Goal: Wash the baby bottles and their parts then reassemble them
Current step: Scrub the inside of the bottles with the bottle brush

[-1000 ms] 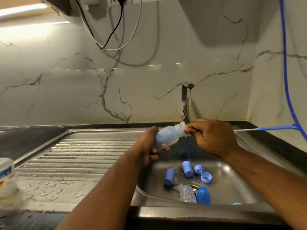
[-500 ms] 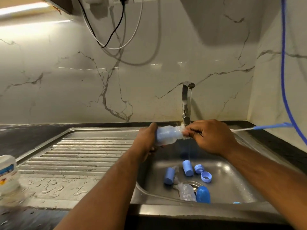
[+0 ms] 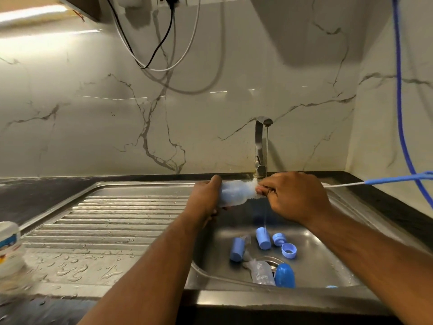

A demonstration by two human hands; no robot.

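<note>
My left hand (image 3: 206,198) grips a translucent baby bottle (image 3: 234,194) held sideways over the sink basin (image 3: 328,259), its mouth to the right. My right hand (image 3: 293,195) pinches a bottle brush at the bottle's mouth; white bristles (image 3: 254,184) show there, and the brush handle (image 3: 375,181), white wire then blue, sticks out to the right. A thin stream runs from the tap (image 3: 261,146) just past my right fingers. In the basin lie blue caps (image 3: 263,238), a blue ring (image 3: 289,250), another clear bottle (image 3: 260,270) and a blue dome cap (image 3: 284,275).
A ribbed steel drainboard (image 3: 93,226), wet with drops, lies left of the basin. A white tub (image 3: 9,247) stands at its left edge. A blue hose (image 3: 400,102) hangs down the right wall, and cables (image 3: 159,55) loop from a socket above.
Both hands with the bottle have risen slightly and the bottle has levelled out. The brush has gone further into the bottle, with fewer bristles showing at the mouth.
</note>
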